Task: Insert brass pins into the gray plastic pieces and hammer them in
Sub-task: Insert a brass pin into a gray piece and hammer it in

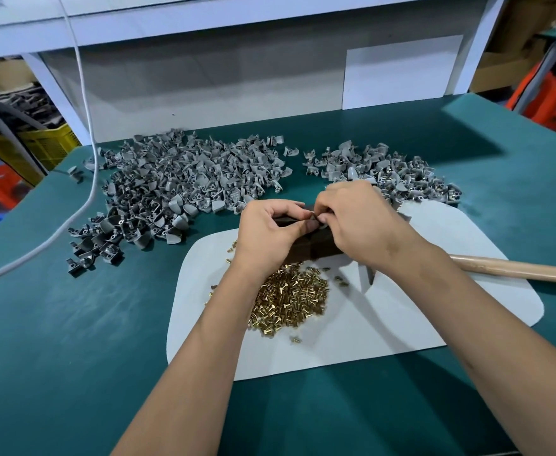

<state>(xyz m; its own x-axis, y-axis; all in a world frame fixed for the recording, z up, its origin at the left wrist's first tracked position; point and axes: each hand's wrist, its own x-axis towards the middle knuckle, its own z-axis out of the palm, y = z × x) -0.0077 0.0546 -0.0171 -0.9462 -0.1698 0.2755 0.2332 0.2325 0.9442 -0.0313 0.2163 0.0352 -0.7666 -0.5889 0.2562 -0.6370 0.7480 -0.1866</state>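
Note:
My left hand (270,230) and my right hand (357,218) meet over a dark block (316,246) at the back of a white mat (385,334). Both pinch a small gray plastic piece (314,220) between their fingertips; the fingers hide most of it, and no pin shows there. A heap of brass pins (289,299) lies on the mat just under my wrists. A big pile of gray plastic pieces (184,182) spreads at the back left. A smaller pile with brass showing in the pieces (398,176) lies at the back right.
A wooden hammer handle (516,269) lies on the mat's right side, its head hidden behind my right wrist. A white cable (86,110) runs down across the green table (56,340) on the left. A white shelf frame (204,24) stands at the back.

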